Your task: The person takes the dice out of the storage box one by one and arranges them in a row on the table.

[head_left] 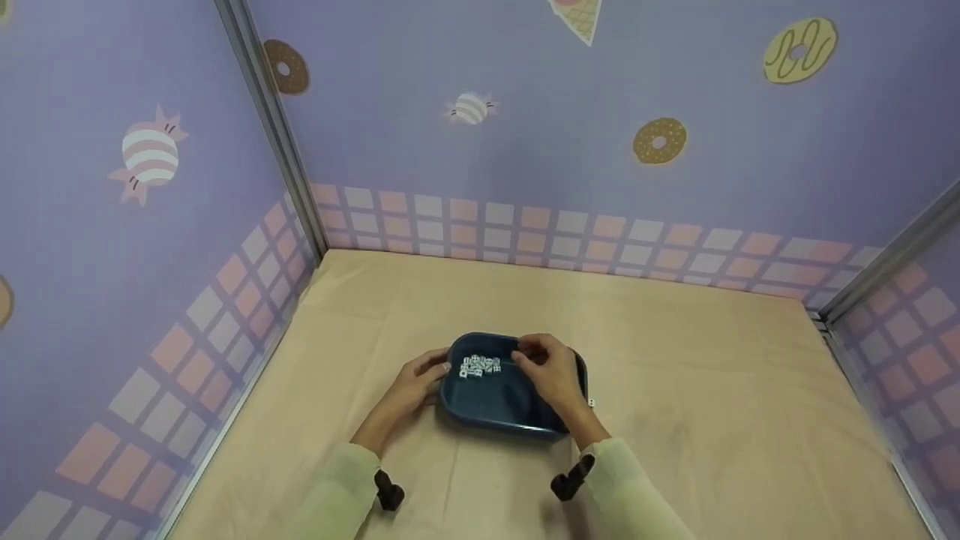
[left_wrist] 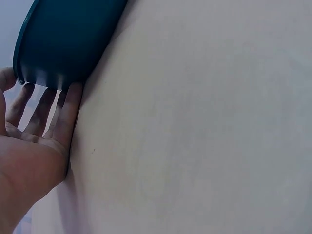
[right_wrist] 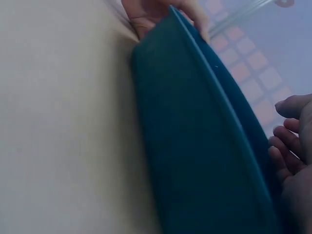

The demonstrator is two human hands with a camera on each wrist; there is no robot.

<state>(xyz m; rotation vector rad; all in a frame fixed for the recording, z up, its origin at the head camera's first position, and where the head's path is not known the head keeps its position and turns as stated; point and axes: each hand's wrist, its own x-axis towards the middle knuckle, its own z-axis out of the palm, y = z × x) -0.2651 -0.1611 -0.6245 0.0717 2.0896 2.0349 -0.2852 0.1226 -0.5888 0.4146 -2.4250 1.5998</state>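
A dark blue rectangular tray (head_left: 495, 424) with rounded corners stands on the table. Bunched in its far left part are several small white dice (head_left: 478, 366). My left hand (head_left: 416, 382) holds the tray's left end, its thumb over the rim and its fingers (left_wrist: 68, 112) against the outer wall. Over the right half of the tray is my right hand (head_left: 551, 371), fingers loosely bent, with a gap between thumb and fingertips (right_wrist: 278, 151). Nothing shows in that gap. One white die (head_left: 591, 403) lies outside the tray, just right of it.
A beige cloth (head_left: 690, 390) covers the table. Purple walls (head_left: 390, 90) with sweets and pink-and-white squares stand at the back and both sides, joined by metal corner posts (head_left: 274, 127). Dark straps (head_left: 388, 491) show at both wrists.
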